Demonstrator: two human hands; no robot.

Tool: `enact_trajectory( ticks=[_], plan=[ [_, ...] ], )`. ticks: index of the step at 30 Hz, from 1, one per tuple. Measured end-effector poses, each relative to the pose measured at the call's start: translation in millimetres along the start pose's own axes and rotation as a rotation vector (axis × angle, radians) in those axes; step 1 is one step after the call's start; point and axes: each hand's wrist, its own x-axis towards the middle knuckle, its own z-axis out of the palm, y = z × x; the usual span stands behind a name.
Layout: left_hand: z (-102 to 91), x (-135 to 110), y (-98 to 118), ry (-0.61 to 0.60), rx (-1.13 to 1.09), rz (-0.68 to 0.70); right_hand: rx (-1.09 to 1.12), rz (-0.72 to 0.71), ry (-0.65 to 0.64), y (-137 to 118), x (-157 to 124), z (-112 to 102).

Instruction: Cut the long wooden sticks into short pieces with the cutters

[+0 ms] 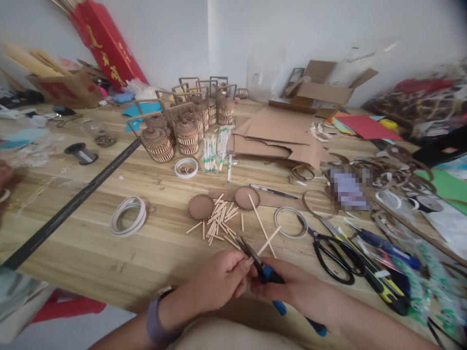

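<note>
My left hand point(222, 279), wearing a purple wristband, pinches a thin wooden stick point(269, 241) near its lower end. Blue-handled cutters point(268, 272) with dark pointed blades are gripped in my right hand point(292, 287). Their blades lie across the stick beside my left fingertips; whether they touch it I cannot tell. Just beyond my hands lies a pile of short cut sticks point(219, 221), and one longer stick point(260, 218) leans on a round brown cardboard disc point(247, 199) with a ridged rim. A similar disc point(200, 207) sits left of the pile.
Several small lidded baskets with handles point(186, 131) stand at the back, near wrapped sticks point(216, 150). Cardboard sheets point(273, 129) lie behind. Black scissors point(337, 255), a yellow-black cutter knife point(383, 277) and tape rolls point(128, 217) surround the work area. Another person's hand point(4, 175) shows at far left.
</note>
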Motion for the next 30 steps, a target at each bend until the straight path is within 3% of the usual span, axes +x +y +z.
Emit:
enact_trajectory(
  ticks=[7,17,22,24,26,28,30],
  plan=[
    [3.2,4.1,-2.9,-0.001,-0.152,0.003,-0.004,0.093,0.069,-2.6,3.2,6.2],
    [7.2,9.9,-10.7,0.007,-0.232,0.013,-0.070,0.079,0.106,2.2,6.8,11.0],
    [-4.6,5.0,-7.1,0.142,-0.178,0.043,-0.126,0.002,0.095,-5.0,1.7,2.8],
    [-12.3,3.5,-8.5,0.231,-0.145,0.059,-0.203,0.002,0.178,-5.3,-2.7,-0.2],
    [-18.6,3.6,-11.3,0.263,-0.096,0.050,-0.355,-0.073,0.350,-4.5,-5.5,-2.1],
    [-21.4,4.5,-13.0,0.224,-0.019,0.031,-0.528,-0.272,0.530,-4.6,-4.6,-2.6],
    [-20.7,5.3,-12.0,0.185,0.093,0.041,-0.679,-0.509,0.631,-6.3,0.7,-1.8]
  ],
)
